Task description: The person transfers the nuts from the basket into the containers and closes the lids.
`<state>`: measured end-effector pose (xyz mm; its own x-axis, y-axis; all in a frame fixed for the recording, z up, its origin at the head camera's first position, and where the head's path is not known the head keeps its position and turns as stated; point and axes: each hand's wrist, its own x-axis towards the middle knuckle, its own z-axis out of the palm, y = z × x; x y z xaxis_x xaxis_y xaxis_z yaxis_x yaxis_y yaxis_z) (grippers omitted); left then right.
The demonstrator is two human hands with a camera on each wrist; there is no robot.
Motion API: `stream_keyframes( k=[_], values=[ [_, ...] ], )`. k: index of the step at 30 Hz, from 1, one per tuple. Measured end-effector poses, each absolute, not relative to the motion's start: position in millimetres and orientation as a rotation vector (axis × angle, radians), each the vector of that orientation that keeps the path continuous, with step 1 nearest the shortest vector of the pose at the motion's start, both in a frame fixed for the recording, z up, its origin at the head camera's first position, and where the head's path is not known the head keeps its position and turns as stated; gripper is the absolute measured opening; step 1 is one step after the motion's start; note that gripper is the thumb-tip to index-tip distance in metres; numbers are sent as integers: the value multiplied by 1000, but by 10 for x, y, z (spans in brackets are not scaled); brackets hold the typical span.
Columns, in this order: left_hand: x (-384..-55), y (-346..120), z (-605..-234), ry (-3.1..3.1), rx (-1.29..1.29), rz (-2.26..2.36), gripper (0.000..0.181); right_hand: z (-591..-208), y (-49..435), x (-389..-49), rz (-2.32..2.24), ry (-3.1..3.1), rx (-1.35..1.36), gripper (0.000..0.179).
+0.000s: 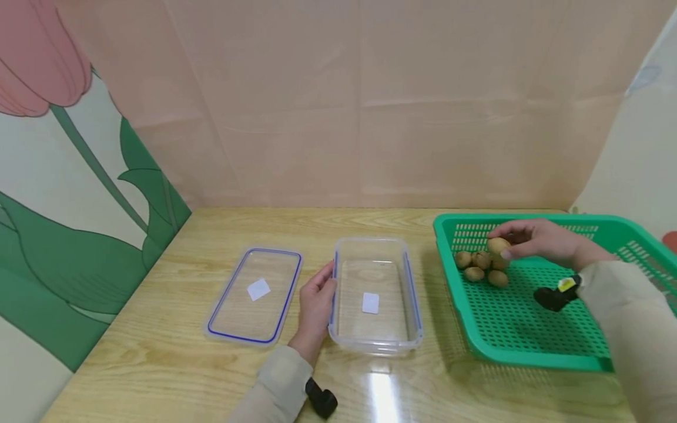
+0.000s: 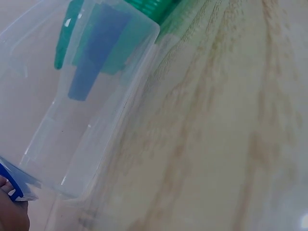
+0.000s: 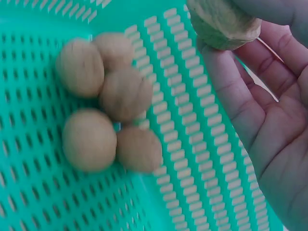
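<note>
My right hand [image 1: 539,242] pinches a walnut [image 1: 499,245] between thumb and fingers, raised over the back left part of the green basket [image 1: 529,356]. Under it, several more walnuts [image 1: 473,274] lie grouped on the basket floor; the right wrist view shows them slightly blurred. My left hand [image 1: 316,302] grips the left side of a clear plastic container [image 1: 376,345], its thumb by the rim. The container is uncovered, with a white square label [image 1: 371,303] showing at its bottom. In the left wrist view only a bit of that hand appears, beside a blue clip [image 2: 12,180].
A clear lid [image 1: 248,323] with a blue seal lies flat on the wood-grain table [image 1: 158,352], left of the container. The basket stands to the container's right. A pinkish sheet [image 1: 359,117] hangs behind the table, and a tulip-painted wall [image 1: 69,252] borders the left.
</note>
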<state>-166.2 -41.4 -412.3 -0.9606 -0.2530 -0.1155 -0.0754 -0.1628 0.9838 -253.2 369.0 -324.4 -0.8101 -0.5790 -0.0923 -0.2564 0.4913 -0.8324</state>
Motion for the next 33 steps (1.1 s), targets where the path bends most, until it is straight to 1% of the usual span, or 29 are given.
stream_keyframes(
  k=[5, 15, 22, 33],
  values=[
    [-1662, -404, -4121, -1956, 381, -2278, 36, -3145, 3508, -2510, -1192, 2432, -673, 38],
    [-1686, -373, -4118, -1954, 385, -2265, 36, -3012, 3147, -2549, -1235, 2401, -810, 36],
    [-1704, -366, -4149, -1957, 373, -2240, 37, -2934, 2884, -2608, -1357, 2231, -937, 36],
    [-1711, -364, -4142, -1962, 394, -2227, 36, -2837, 2401, -2724, -1421, 2088, -1017, 36]
  ],
)
